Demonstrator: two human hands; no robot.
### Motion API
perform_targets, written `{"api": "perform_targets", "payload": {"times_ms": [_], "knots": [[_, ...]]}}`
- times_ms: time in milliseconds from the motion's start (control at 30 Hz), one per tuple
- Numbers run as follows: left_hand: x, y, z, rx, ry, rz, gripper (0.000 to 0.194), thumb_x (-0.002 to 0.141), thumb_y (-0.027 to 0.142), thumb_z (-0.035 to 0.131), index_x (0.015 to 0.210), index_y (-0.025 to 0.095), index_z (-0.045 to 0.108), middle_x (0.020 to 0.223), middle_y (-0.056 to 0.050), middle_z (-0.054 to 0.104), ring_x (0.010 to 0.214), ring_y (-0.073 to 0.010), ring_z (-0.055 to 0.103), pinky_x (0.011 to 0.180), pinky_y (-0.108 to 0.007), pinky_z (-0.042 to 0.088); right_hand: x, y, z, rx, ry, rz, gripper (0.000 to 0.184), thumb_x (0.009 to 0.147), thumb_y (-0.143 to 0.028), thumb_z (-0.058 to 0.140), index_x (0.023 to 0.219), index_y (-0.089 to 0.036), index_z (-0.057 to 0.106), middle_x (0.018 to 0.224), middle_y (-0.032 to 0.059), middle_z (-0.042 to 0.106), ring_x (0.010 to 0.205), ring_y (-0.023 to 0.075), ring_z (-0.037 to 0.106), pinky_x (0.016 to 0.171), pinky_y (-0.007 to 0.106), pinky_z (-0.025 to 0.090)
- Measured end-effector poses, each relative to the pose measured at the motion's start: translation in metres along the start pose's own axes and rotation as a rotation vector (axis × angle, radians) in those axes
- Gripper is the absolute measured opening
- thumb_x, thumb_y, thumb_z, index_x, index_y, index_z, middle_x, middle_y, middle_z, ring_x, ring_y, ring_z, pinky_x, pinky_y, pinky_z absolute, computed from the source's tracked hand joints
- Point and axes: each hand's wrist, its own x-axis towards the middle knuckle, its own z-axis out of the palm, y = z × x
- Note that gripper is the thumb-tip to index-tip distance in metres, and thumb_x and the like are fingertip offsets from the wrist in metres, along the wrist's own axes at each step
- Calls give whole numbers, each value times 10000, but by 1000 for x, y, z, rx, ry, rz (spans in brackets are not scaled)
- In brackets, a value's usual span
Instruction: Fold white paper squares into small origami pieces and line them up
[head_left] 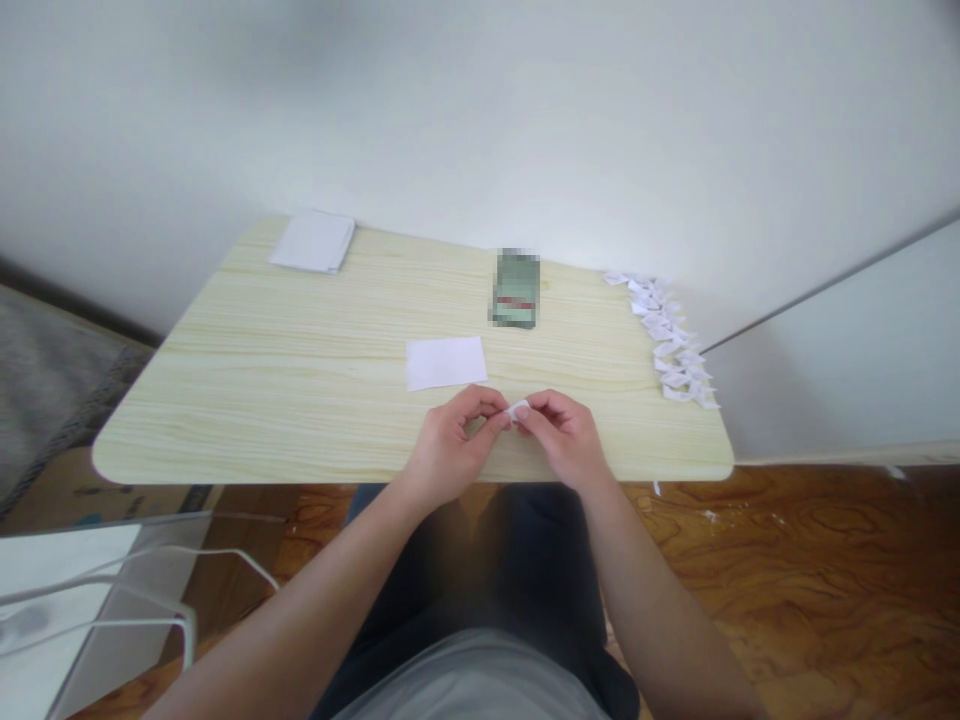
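Observation:
Between my fingertips, over the near edge of the table, is a small folded piece of white paper [516, 410]. My left hand [457, 440] pinches its left end with thumb and forefinger. At its right end my right hand [566, 435] has thumb and fingers closed on it; much of the paper is hidden by the fingers. Just beyond my left hand a flat white paper sheet [446, 362] lies on the table. Several small folded white paper pieces [664, 325] stand in a row along the right side of the table.
The pale wood-grain table [300, 400] has rounded corners and meets the wall at the back. A stack of white paper [313, 241] lies at the back left. A blurred-out green item [516, 290] lies at the back middle. White cables [172, 600] hang at the lower left.

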Motion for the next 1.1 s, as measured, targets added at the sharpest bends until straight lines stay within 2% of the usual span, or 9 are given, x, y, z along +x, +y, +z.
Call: {"api": "perform_targets", "payload": {"times_ms": [233, 400, 700, 900, 1100], "knots": [[1, 2, -4, 164, -77, 36, 225, 993, 406, 597, 945, 220, 714, 869, -39, 706, 819, -195, 641, 682, -292, 465, 1, 1, -5, 15, -12, 9, 207, 878, -449, 756, 866, -243, 761, 765, 11, 739, 739, 188, 671, 733, 321, 537], [2, 3, -5, 169, -114, 45, 225, 997, 387, 593, 910, 214, 708, 856, -39, 689, 829, -198, 627, 727, -306, 458, 2, -1, -6, 13, -54, 17, 182, 880, -407, 757, 831, -232, 743, 759, 1, 720, 730, 173, 646, 722, 304, 507], [3, 2, -8, 143, -94, 17, 243, 1011, 386, 560, 898, 207, 680, 820, -19, 677, 783, -188, 611, 716, -302, 434, 2, -4, -8, -29, -126, 52, 174, 863, -393, 779, 865, -219, 767, 803, -4, 741, 727, 159, 626, 692, 284, 471], [4, 5, -7, 90, -125, -2, 272, 1015, 374, 551, 842, 189, 650, 767, 6, 628, 753, -158, 577, 716, -282, 424, 2, -2, -8, -10, -86, 55, 169, 860, -374, 775, 820, -211, 749, 740, -6, 719, 680, 148, 603, 676, 280, 459], [5, 10, -6, 54, -175, -30, 333, 987, 349, 589, 703, 176, 597, 672, 24, 544, 683, -136, 504, 652, -274, 372, 4, -3, -8, 12, -40, 53, 209, 858, -351, 760, 720, -207, 698, 678, 0, 696, 654, 151, 596, 674, 290, 471]]}}
